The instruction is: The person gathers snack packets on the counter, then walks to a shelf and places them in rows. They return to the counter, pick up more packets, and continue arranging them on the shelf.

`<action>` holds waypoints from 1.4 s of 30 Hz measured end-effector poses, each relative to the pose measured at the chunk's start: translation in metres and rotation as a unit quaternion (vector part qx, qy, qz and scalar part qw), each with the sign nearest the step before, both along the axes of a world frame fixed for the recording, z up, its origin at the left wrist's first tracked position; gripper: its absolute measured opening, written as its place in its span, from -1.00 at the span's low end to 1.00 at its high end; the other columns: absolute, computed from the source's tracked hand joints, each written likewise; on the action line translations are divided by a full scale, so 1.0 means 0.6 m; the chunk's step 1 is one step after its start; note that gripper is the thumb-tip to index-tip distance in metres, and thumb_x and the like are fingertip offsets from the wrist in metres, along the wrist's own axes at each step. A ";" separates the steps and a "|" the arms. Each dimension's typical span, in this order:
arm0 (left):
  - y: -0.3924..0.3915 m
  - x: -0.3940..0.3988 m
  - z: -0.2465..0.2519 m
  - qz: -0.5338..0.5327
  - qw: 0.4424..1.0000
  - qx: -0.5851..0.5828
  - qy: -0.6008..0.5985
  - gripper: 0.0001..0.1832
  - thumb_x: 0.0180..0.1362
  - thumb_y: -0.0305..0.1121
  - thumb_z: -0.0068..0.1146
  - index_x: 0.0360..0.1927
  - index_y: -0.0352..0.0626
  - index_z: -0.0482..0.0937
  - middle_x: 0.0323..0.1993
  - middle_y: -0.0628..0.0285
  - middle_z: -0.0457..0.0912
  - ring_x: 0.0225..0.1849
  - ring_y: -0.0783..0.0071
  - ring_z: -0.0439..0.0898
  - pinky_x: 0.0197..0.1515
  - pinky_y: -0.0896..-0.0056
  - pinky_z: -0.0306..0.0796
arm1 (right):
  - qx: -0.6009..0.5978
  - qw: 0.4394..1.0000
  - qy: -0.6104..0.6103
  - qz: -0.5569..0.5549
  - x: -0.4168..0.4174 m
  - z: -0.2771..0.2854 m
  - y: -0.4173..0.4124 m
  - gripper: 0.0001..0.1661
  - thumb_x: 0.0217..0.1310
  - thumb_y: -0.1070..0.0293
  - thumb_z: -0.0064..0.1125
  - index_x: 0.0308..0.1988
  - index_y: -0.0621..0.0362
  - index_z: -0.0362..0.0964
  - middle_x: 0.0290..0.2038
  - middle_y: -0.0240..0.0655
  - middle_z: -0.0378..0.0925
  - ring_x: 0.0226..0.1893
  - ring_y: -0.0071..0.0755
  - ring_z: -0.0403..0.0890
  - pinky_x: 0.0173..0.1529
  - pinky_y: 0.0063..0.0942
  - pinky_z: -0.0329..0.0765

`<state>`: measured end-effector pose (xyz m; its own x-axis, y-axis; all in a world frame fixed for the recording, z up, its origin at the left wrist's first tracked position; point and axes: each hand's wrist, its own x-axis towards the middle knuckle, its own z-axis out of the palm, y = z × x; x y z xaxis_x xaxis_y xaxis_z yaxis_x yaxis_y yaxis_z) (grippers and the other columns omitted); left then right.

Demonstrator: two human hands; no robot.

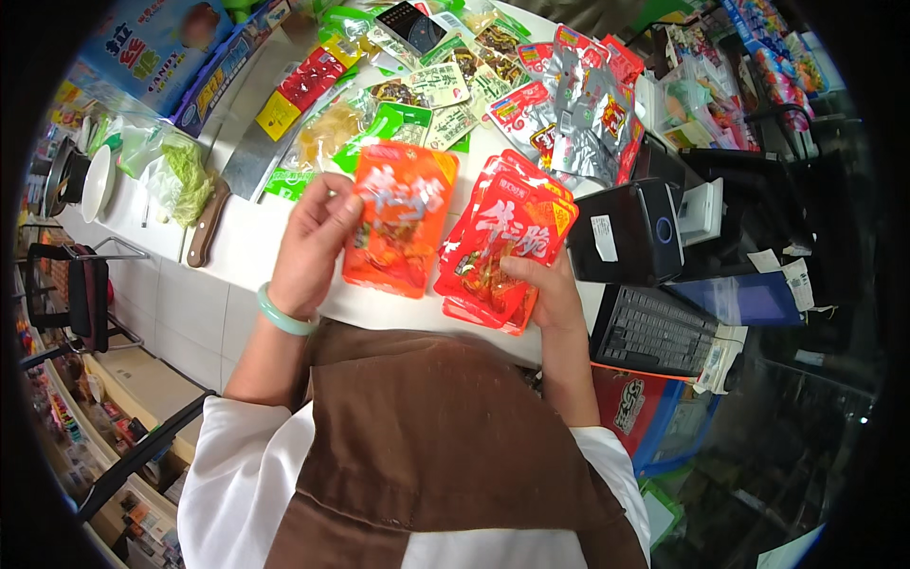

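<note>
Between thumb and fingers, my left hand [321,235] grips one orange snack pouch [399,220] by its left edge. A fanned stack of several red snack pouches [508,242] is in my right hand [551,284], with the thumb on top and the fingers hidden beneath. The two hands are apart over the white table. Beyond them lie green and clear snack packets [419,89], and a pile of red and silver pouches [586,114] is at the back right. A black phone-like device [410,28] rests on the packets.
A wooden-handled cleaver [208,224] lies at the left beside leafy greens [186,181] and a white bowl [97,185]. A blue candy box [153,50] stands at the back left. On the right are a black box-shaped device [625,231] and a keyboard [657,331].
</note>
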<state>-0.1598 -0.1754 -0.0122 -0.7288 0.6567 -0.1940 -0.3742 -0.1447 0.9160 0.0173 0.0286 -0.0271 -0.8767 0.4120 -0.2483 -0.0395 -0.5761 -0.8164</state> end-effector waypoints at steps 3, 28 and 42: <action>0.013 -0.003 0.050 0.053 0.994 0.059 -0.070 -0.94 0.30 -0.42 -0.06 -0.18 -0.11 0.35 -0.38 0.39 0.51 -0.38 0.71 0.48 -0.29 0.64 0.41 | -0.009 1.000 -0.006 -0.003 -0.003 0.007 -0.003 -0.40 -0.06 0.59 0.25 0.05 0.26 0.28 -0.09 -0.21 0.53 -0.09 -0.33 0.58 0.02 -0.34 0.53; 0.085 0.078 0.022 -0.146 0.985 0.028 -0.081 -0.28 -0.04 -0.40 0.38 0.17 -0.23 0.23 -0.03 0.21 0.51 -0.03 0.49 0.51 0.02 0.43 0.43 | -0.068 0.996 0.048 0.027 -0.009 0.022 -0.053 -0.36 0.38 0.05 -0.13 0.24 0.24 0.01 0.15 -0.20 0.30 0.14 -0.36 0.39 0.19 -0.35 0.36; 0.082 0.127 0.002 -0.091 0.992 0.000 -0.083 -0.36 0.04 -0.42 0.31 0.14 -0.29 0.21 -0.03 0.15 0.50 -0.04 0.47 0.52 0.02 0.40 0.44 | -0.042 0.995 -0.032 -0.089 -0.003 0.028 -0.089 -0.41 0.38 0.06 -0.09 0.16 0.24 0.03 0.03 -0.20 0.34 0.00 -0.44 0.42 0.09 -0.44 0.40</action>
<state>-0.0838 -0.1263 -0.0111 -0.5556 0.7748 -0.3017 -0.5406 -0.0609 0.8391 0.0157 -0.0251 -0.0101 -0.7728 0.5349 -0.3415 -0.0964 -0.6308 -0.7699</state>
